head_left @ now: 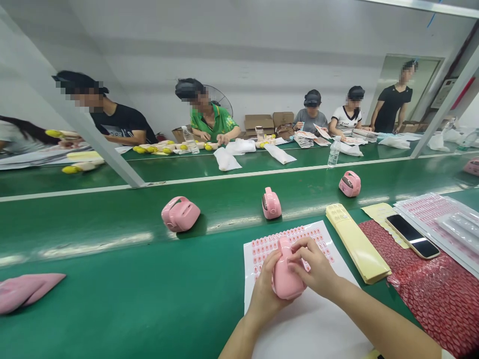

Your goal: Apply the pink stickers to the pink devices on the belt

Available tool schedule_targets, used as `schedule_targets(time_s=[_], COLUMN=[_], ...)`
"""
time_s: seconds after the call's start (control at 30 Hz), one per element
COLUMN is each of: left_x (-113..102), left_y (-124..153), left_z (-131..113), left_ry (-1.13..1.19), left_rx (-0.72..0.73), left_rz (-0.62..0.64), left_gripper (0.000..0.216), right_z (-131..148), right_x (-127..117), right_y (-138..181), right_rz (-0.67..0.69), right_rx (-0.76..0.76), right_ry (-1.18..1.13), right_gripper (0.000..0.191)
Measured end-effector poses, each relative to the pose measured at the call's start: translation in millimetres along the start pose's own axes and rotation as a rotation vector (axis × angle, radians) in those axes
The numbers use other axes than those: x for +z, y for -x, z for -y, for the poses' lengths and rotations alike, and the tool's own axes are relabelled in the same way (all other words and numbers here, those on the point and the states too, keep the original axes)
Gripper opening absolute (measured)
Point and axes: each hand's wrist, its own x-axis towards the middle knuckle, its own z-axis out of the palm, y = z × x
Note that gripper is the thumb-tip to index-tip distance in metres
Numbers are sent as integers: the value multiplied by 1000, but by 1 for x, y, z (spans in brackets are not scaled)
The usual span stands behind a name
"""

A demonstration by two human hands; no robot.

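A pink rounded plastic device with a loop handle is held above a white sticker sheet. My left hand wraps round its left side. My right hand is closed at its right side, thumb and fingers bent against the shell; whether a small piece sits between the fingertips I cannot make out. Rows of small pink-red oval stickers show on the sheet behind the device.
Similar pink devices stand on the green belt: one left, one ahead, one right. At right lie a yellow folded pack, a phone and red bubble wrap. A pink cloth lies left. Several people work opposite.
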Motion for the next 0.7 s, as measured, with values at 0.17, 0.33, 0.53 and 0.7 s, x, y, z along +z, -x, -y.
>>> schedule_targets(time_s=[0.17, 0.33, 0.53, 0.7], left_x=[-1, -1, -2, 1], left_y=[0, -1, 3, 9], left_z=[-4, -6, -6, -2], left_ry=[-11, -47, 79, 634], left_rx=[-42, 95, 91, -181], left_rz=[20, 21, 57, 132], left_gripper=[83, 83, 87, 103], right_z=[-2, 5, -7, -28], right_x=[-2, 0, -4, -33], right_y=[11, 1, -26, -40], right_rz=[76, 132, 132, 531], right_rx=[-65, 197, 276, 411], right_ry=[100, -117, -255, -357], right_gripper=[52, 68, 36, 18])
